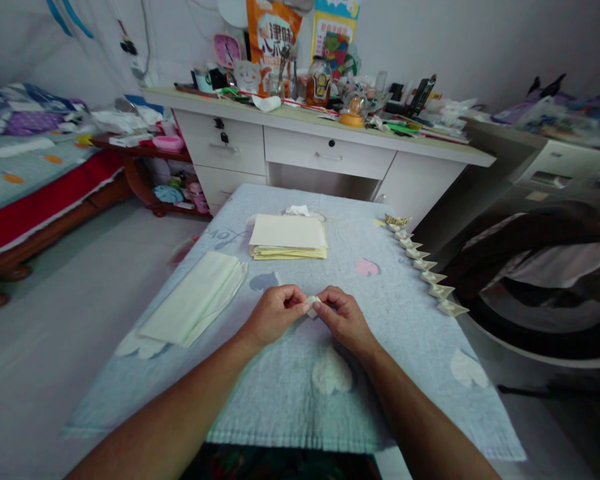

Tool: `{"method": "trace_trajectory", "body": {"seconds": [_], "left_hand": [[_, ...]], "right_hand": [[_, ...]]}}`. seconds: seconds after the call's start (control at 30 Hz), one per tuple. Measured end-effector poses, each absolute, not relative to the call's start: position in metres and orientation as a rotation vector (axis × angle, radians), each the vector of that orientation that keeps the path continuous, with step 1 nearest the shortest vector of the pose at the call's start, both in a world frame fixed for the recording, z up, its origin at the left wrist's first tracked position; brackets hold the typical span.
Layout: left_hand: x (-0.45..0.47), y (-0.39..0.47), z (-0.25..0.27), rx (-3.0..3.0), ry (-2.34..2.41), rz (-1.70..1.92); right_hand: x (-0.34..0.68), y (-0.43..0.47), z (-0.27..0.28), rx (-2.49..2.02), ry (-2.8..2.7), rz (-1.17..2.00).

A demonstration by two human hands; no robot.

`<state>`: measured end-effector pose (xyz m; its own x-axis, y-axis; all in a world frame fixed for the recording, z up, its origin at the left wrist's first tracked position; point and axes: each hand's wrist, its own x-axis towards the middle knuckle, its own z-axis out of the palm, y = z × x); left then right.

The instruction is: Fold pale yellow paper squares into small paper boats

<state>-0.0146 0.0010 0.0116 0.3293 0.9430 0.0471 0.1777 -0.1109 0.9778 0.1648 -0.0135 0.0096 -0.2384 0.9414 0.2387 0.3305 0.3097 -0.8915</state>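
Between my two hands, over the middle of the cloth-covered table, is a small folded piece of pale paper (313, 307). My left hand (280, 312) pinches its left side with thumb and fingertips. On the other side, my right hand (344, 315) grips it the same way. Fingertips cover much of the paper, so its exact shape is hard to make out. Beyond the hands lies a stack of cream and yellow paper sheets (289, 233). A pile of pale green folded paper (195, 298) rests to the left of my hands.
Along the table's right edge runs a row of several folded paper boats (431, 277). A patterned light-blue cloth (275, 407) covers the table. Behind stands a white desk (325, 157) crowded with jars and packets. A washing machine (545, 267) is at right, a bed (45, 193) at left.
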Motion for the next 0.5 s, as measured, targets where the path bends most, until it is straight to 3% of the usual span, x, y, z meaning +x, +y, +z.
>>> {"method": "trace_trajectory", "body": {"seconds": [0.5], "left_hand": [[-0.0156, 0.0021, 0.018, 1.347, 0.934, 0.913]], "right_hand": [[0.1668, -0.0125, 0.0079, -1.171, -1.741, 0.962]]}}
